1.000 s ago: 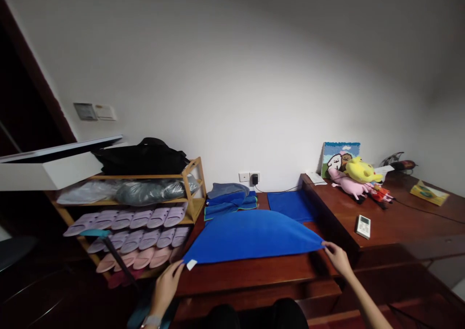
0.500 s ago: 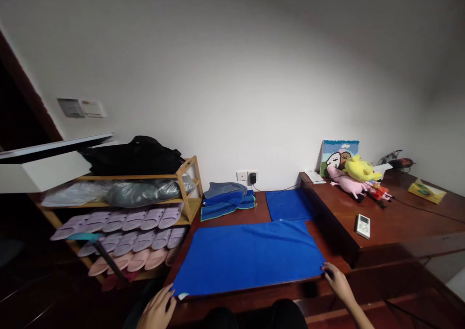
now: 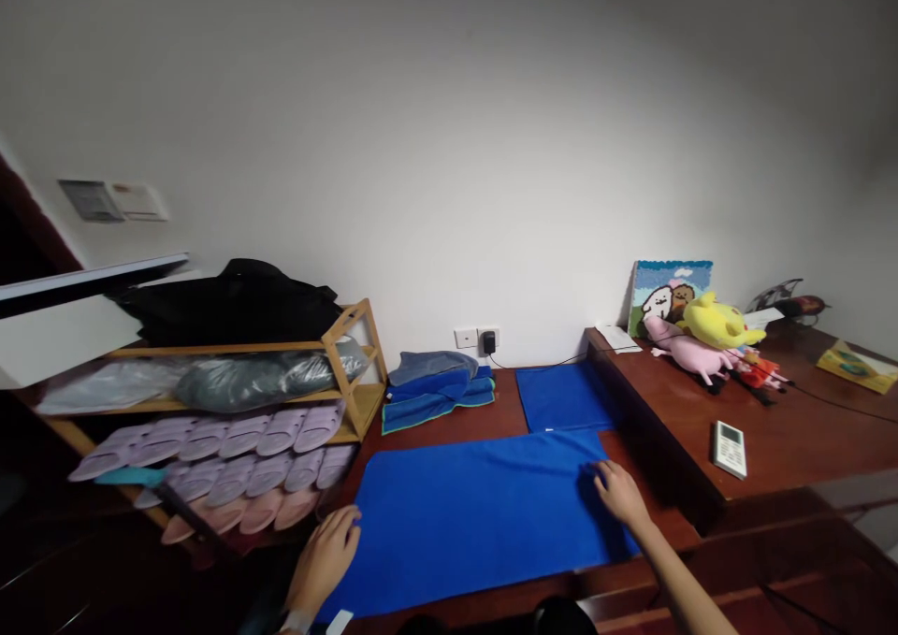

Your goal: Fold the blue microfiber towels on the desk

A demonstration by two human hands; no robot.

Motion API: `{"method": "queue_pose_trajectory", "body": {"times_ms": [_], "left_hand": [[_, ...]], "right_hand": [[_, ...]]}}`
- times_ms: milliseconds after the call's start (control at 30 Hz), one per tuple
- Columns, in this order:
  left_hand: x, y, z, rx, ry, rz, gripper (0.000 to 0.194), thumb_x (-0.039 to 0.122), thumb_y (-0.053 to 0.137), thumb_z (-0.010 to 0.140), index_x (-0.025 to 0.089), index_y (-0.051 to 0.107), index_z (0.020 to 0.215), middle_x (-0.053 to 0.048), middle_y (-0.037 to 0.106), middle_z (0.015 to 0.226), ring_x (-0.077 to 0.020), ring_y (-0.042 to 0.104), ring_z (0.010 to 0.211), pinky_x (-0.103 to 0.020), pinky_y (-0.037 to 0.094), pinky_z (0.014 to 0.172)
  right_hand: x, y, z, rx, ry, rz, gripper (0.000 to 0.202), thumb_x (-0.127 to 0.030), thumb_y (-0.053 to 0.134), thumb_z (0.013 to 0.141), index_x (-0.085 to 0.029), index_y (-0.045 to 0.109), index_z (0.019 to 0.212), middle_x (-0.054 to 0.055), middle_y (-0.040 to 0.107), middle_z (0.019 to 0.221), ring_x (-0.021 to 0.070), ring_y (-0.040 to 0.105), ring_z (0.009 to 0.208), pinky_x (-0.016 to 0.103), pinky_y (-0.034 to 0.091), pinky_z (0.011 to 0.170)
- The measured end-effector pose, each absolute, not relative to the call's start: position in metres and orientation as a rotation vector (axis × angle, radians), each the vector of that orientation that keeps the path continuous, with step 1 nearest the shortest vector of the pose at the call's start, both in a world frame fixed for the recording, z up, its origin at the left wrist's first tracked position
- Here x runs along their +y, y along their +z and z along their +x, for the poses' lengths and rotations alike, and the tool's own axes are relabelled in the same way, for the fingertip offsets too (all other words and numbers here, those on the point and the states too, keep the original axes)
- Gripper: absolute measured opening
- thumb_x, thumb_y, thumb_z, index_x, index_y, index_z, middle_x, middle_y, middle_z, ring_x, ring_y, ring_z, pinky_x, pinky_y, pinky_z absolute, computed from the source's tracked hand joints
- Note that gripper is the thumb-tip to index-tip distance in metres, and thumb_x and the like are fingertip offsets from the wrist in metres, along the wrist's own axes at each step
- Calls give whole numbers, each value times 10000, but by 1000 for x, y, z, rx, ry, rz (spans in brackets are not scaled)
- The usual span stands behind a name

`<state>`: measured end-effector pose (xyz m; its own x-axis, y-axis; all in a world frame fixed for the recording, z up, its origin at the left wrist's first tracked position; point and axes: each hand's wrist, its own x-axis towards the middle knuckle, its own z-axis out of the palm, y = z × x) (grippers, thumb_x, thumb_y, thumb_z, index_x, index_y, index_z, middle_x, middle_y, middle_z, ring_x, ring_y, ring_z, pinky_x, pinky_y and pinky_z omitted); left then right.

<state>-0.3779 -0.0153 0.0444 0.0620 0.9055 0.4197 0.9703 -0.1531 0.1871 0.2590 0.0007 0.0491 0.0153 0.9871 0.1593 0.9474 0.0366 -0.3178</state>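
A blue towel lies spread out on the dark red wooden surface, with a white tag at its near left corner. My left hand is at the towel's left edge, its fingers loosely bent and holding nothing. Over the right part of the towel is my right hand, fingers slightly curled and apart, with a shadow beneath; whether the fingertips touch the cloth is unclear. Behind it lies a folded blue towel. To that one's left sits a loose pile of blue and grey cloths.
A wooden rack at left holds slippers, plastic-wrapped items and a black bag. On the raised right surface are a remote control, plush toys, a picture and a tissue pack. A charger is in the wall socket.
Both hands have left the towel's near corners and moved forward, the right one also inward over the cloth. The towel's near left corner sits lower in view, and the view has shifted slightly.
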Motion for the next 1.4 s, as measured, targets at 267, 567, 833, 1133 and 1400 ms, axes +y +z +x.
{"method": "queue_pose_trajectory", "body": {"times_ms": [267, 567, 833, 1133, 1400], "left_hand": [[90, 25, -373, -1994, -514, -2254, 504, 365, 436, 879, 236, 687, 1296, -72, 651, 1439, -265, 583, 1350, -424, 484, 1125], [104, -4, -384, -2030, -402, -2278, 598, 537, 368, 973, 292, 509, 1499, -53, 480, 1600, -257, 436, 1476, -485, 360, 1200], [103, 4, -376, -2016, -398, -2279, 557, 517, 413, 971, 298, 554, 1464, -73, 500, 1586, -275, 468, 1444, -503, 343, 1187], [102, -9, -372, -2039, -416, -2291, 598, 556, 370, 1001, 316, 443, 1543, -67, 381, 1659, -270, 332, 1532, -493, 258, 1237], [107, -9, -362, -2179, -236, -2226, 611, 457, 364, 984, 266, 415, 1562, -98, 340, 1671, -287, 314, 1539, -529, 222, 1235]], "right_hand": [[87, 15, 246, -1995, 266, -2124, 584, -446, 272, 1029, -265, 416, 1565, 33, 349, 1659, 248, 273, 1540, 448, 236, 1253], [80, -19, 252, -1903, 126, -2330, 607, -490, 234, 1030, -325, 282, 1612, 2, 263, 1689, 247, 199, 1563, 496, 188, 1257], [79, -12, 268, -1964, 183, -2321, 614, -532, 260, 1011, -368, 294, 1601, -26, 273, 1685, 236, 172, 1570, 538, 157, 1262], [83, 26, 151, -2062, 145, -2104, 641, -282, 433, 914, -170, 455, 1544, 78, 286, 1677, 311, 180, 1565, 508, 146, 1274], [86, 28, -41, -2410, 545, -1436, 612, -502, 313, 1050, -277, 275, 1617, 6, 227, 1686, 265, 167, 1570, 520, 139, 1279]]}}
